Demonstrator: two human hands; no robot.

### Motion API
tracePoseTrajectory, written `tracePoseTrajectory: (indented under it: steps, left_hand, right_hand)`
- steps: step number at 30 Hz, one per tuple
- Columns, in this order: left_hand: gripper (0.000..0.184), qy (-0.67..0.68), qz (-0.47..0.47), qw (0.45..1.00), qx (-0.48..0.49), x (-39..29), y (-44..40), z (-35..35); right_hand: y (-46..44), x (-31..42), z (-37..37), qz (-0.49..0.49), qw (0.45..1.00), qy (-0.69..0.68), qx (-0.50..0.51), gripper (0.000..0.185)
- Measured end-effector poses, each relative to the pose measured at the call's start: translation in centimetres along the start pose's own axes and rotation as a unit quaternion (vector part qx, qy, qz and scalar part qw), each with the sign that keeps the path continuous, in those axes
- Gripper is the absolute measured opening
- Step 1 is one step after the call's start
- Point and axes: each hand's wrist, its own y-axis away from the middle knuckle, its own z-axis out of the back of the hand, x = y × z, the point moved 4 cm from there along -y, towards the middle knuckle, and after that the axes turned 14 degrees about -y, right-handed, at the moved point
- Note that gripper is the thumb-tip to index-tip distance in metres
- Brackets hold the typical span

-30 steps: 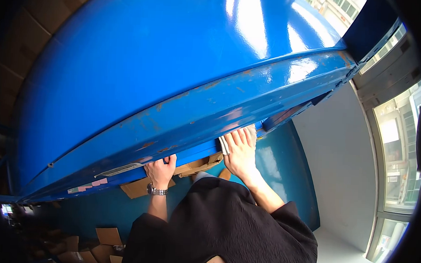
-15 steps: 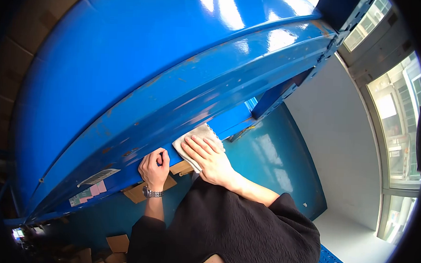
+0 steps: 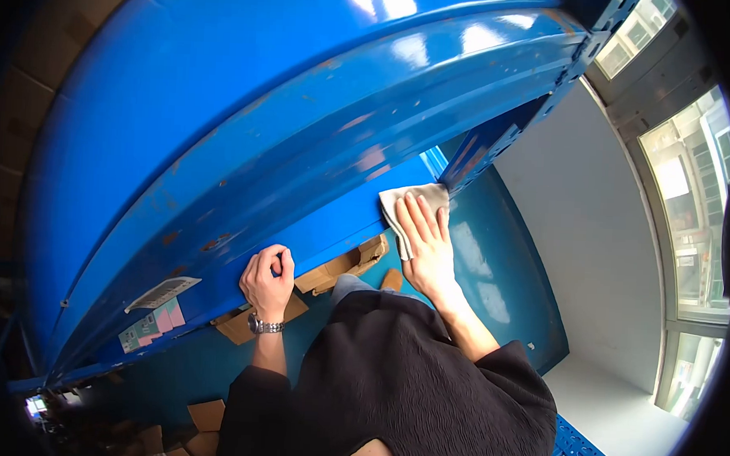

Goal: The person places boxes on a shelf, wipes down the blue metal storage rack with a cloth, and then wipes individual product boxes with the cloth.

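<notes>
The lower shelf (image 3: 332, 224) is overhung by a scuffed blue beam (image 3: 304, 119); one end is bounded by an upright (image 3: 487, 148); near it, a pale cloth (image 3: 392, 201) is covered by the right hand (image 3: 430, 259), fingers extended, slightly spread; the left hand (image 3: 267, 285) is loosely fisted at the front edge; below, a cardboard box (image 3: 324, 277) is seen, contents unclear.
</notes>
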Motion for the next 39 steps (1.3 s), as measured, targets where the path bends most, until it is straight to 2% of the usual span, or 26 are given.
tracePoseTrajectory:
  steps: [3,6,10,13,20,21,23,26,28,29,33,39]
  left_hand:
    - [0.003,0.001,-0.002,1.000,-0.002,-0.3,-0.8,0.2]
    - [0.004,0.004,0.001,1.000,-0.006,0.0,-0.5,0.3]
    - [0.005,0.013,0.001,1.000,-0.010,-0.1,-0.7,-0.2]
    - [0.005,0.009,0.009,1.000,-0.011,-0.1,-0.6,0.1]
    - [0.009,0.041,0.043,0.998,-0.012,0.1,-1.2,1.1]
    - [0.009,0.027,0.066,0.997,-0.023,0.3,-1.2,1.3]
    - [0.009,0.066,0.059,0.996,-0.031,0.0,-1.2,1.7]
    - [0.009,0.110,0.082,0.990,-0.042,0.6,0.3,1.6]
    - [0.009,0.204,0.095,0.974,-0.008,0.6,1.2,1.7]
    - [0.009,0.199,0.107,0.974,-0.018,1.1,1.7,1.9]
    - [0.010,0.378,0.201,0.904,0.014,3.1,3.2,2.8]
    - [0.013,0.361,0.259,0.896,-0.022,7.9,6.6,6.1]
  right_hand:
    - [-0.3,0.2,-0.3,-0.024,0.999,0.007,-0.028,0.063]
    - [0.1,1.9,-0.7,-0.004,1.000,-0.005,-0.011,0.064]
    - [0.8,4.9,-2.8,0.070,0.992,-0.082,0.063,0.069]
    - [0.8,6.6,-3.6,0.100,0.980,-0.154,0.075,0.065]
    - [0.3,6.7,-2.2,0.090,0.987,-0.124,0.039,0.056]
    - [0.3,7.0,-2.3,0.115,0.983,-0.130,0.053,0.056]
    - [0.0,6.6,-2.0,0.097,0.990,-0.093,0.041,0.057]
    - [-0.1,6.6,-2.7,0.129,0.985,-0.099,0.062,0.057]
    - [-0.4,6.6,-2.7,0.136,0.984,-0.094,0.063,0.057]
    - [-0.4,7.2,-3.1,0.150,0.982,-0.095,0.070,0.057]
    - [-0.5,10.2,-5.2,0.173,0.972,-0.101,0.122,0.063]
    - [-0.9,17.4,-9.9,0.237,0.943,-0.144,0.185,0.066]
